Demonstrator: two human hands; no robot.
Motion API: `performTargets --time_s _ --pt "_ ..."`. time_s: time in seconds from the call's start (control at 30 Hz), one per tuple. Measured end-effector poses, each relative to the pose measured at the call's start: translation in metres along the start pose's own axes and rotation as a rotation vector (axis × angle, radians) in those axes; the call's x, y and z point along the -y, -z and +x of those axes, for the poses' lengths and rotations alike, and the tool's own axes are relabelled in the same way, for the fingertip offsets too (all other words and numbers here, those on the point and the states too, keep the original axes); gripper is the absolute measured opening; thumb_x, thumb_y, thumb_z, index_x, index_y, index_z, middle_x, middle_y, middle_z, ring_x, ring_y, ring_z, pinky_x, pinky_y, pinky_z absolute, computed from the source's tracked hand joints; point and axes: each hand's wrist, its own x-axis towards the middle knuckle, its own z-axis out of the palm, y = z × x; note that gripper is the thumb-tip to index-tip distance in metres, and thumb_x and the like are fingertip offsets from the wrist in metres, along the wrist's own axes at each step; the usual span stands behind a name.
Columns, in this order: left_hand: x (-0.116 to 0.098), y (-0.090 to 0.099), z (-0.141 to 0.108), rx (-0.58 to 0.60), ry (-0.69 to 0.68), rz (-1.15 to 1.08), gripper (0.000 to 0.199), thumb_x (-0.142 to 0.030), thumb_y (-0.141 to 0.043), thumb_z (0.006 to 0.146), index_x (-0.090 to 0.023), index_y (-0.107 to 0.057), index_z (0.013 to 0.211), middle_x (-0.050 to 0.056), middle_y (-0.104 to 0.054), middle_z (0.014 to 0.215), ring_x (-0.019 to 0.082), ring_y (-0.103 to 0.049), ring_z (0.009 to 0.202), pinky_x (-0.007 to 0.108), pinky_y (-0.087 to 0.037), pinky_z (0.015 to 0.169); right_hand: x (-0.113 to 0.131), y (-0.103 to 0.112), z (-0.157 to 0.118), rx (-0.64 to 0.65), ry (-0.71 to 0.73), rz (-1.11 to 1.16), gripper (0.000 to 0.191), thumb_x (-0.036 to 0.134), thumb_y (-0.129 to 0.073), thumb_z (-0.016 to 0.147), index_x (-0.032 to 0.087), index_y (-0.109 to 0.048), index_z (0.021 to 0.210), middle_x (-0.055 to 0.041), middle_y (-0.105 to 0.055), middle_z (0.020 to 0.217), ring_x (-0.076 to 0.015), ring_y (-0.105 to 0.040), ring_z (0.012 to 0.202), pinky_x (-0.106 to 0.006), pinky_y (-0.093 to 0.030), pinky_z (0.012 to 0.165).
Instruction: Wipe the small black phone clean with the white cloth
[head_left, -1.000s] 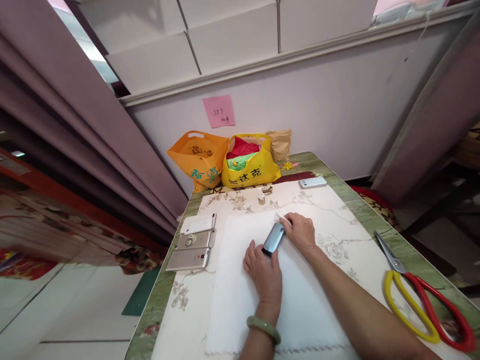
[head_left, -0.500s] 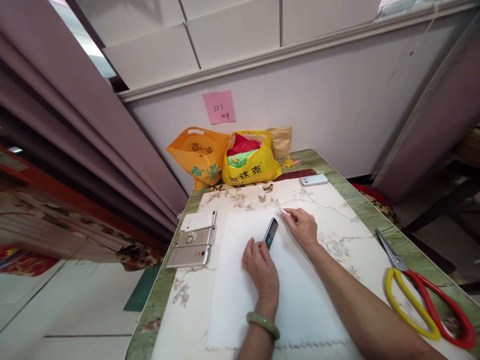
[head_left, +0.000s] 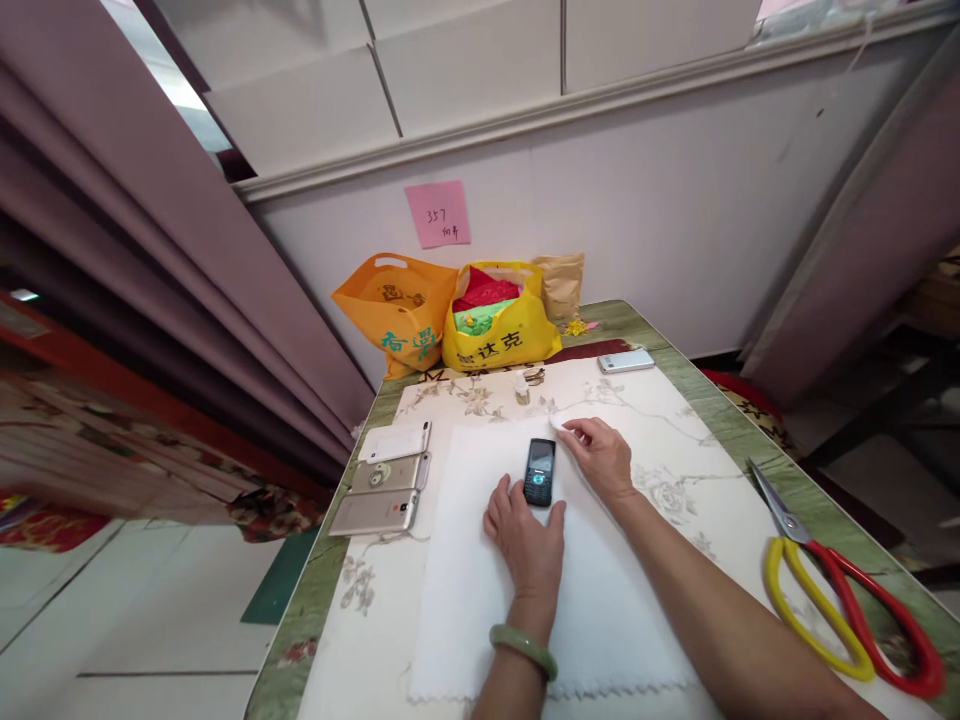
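Note:
A black keypad phone (head_left: 540, 472) lies face up on a white cloth (head_left: 465, 600) with a scalloped front edge. My left hand (head_left: 525, 535), with a green bangle at the wrist, rests just below it; the thumb is spread away and the fingertips are at the phone's lower left edge. Past the phone's upper right corner, my right hand (head_left: 602, 460) pinches a small white wad (head_left: 556, 423), perhaps cotton. Behind the cloth stands a small clear bottle with a white cap (head_left: 522, 390).
Several phones (head_left: 386, 475) lie side by side at the left, and a silver phone (head_left: 626, 361) at the back right. Scissors with red and yellow handles (head_left: 821, 610) lie along the right edge. An orange bag (head_left: 401, 305) and a stuffed yellow bag (head_left: 499, 340) stand at the back.
The keypad phone has gone from tilted in my left hand to flat on the cloth. My left thumb has spread out. The right hand has shifted slightly left with the white wad.

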Motion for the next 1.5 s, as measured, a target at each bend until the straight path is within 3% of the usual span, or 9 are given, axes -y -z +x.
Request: performTargets --time_s 0.13,0.3,0.7,0.97,1.07,1.2,1.3,1.37,1.5 --pt "0.001 0.0 0.0 -0.044 0.05 -0.043 0.055 -0.027 -0.072 0.072 -0.018 -0.045 0.119 0.015 -0.049 0.131 0.032 -0.042 0.126 0.051 -0.031 0.104 0.005 -0.003 -0.004 0.129 0.14 -0.015 0.028 0.048 -0.056 0.09 0.026 -0.072 0.094 -0.0019 -0.067 0.083 -0.0148 -0.059 0.073 -0.025 -0.042 0.071" --pt "0.003 -0.001 -0.001 -0.057 0.066 -0.035 0.034 -0.026 -0.069 0.074 -0.017 -0.048 0.099 0.017 -0.046 0.131 0.033 -0.041 0.126 0.052 -0.033 0.103 0.011 -0.002 -0.004 0.308 0.222 -0.028 0.023 0.043 -0.055 0.092 0.028 -0.072 0.092 -0.0002 -0.068 0.088 -0.0139 -0.062 0.082 -0.023 -0.042 0.073" --pt "0.003 -0.001 -0.002 -0.066 0.027 -0.017 0.027 -0.023 -0.063 0.075 -0.016 -0.05 0.099 0.016 -0.051 0.129 0.031 -0.044 0.124 0.05 -0.032 0.103 0.014 0.001 -0.007 0.397 0.185 0.006 0.013 0.03 -0.06 0.088 0.027 -0.072 0.09 0.0 -0.068 0.09 -0.0135 -0.063 0.081 -0.024 -0.044 0.073" --pt "0.006 -0.001 -0.004 -0.062 0.009 -0.022 0.024 -0.022 -0.062 0.077 -0.016 -0.051 0.097 0.016 -0.051 0.128 0.031 -0.044 0.124 0.048 -0.032 0.104 0.035 0.017 -0.022 0.694 0.103 0.071 0.005 0.031 -0.07 0.075 0.026 -0.071 0.074 0.0035 -0.066 0.075 -0.0115 -0.058 0.066 -0.022 -0.038 0.06" --pt "0.004 0.001 -0.004 -0.06 0.006 -0.009 0.027 -0.022 -0.064 0.075 -0.016 -0.051 0.098 0.015 -0.053 0.125 0.031 -0.045 0.122 0.048 -0.032 0.104 0.037 0.01 -0.014 0.661 0.01 0.021 0.01 0.035 -0.071 0.074 0.026 -0.07 0.078 0.0037 -0.066 0.071 -0.0123 -0.057 0.064 -0.023 -0.036 0.058" --pt "0.003 0.003 -0.004 -0.056 0.007 0.004 0.029 -0.022 -0.064 0.075 -0.015 -0.051 0.099 0.015 -0.053 0.124 0.031 -0.045 0.121 0.048 -0.031 0.104 0.033 -0.006 0.003 0.416 -0.126 -0.091 0.014 0.036 -0.067 0.078 0.025 -0.067 0.088 0.0033 -0.066 0.073 -0.0139 -0.059 0.068 -0.024 -0.034 0.058" --pt "0.003 0.003 -0.005 -0.058 0.019 -0.004 0.03 -0.022 -0.065 0.074 -0.015 -0.05 0.099 0.015 -0.053 0.124 0.031 -0.045 0.121 0.048 -0.031 0.104 0.031 -0.008 0.003 0.284 -0.128 -0.17 0.011 0.034 -0.063 0.081 0.024 -0.067 0.085 0.0009 -0.067 0.079 -0.0152 -0.059 0.073 -0.025 -0.034 0.06" --pt "0.004 0.003 -0.004 -0.06 0.029 -0.017 0.03 -0.022 -0.065 0.073 -0.016 -0.05 0.098 0.015 -0.053 0.124 0.031 -0.044 0.122 0.049 -0.03 0.104 0.032 -0.004 -0.004 0.383 -0.041 -0.119 0.011 0.034 -0.064 0.081 0.024 -0.069 0.081 0.001 -0.067 0.078 -0.0144 -0.058 0.071 -0.024 -0.036 0.061" --pt "0.005 0.002 -0.003 -0.058 0.031 -0.029 0.028 -0.019 -0.064 0.073 -0.017 -0.05 0.098 0.014 -0.053 0.124 0.031 -0.044 0.122 0.048 -0.03 0.103 0.035 0.003 -0.013 0.747 0.113 0.065 0.013 0.038 -0.07 0.076 0.025 -0.07 0.077 0.0035 -0.066 0.071 -0.0119 -0.056 0.063 -0.022 -0.037 0.058"
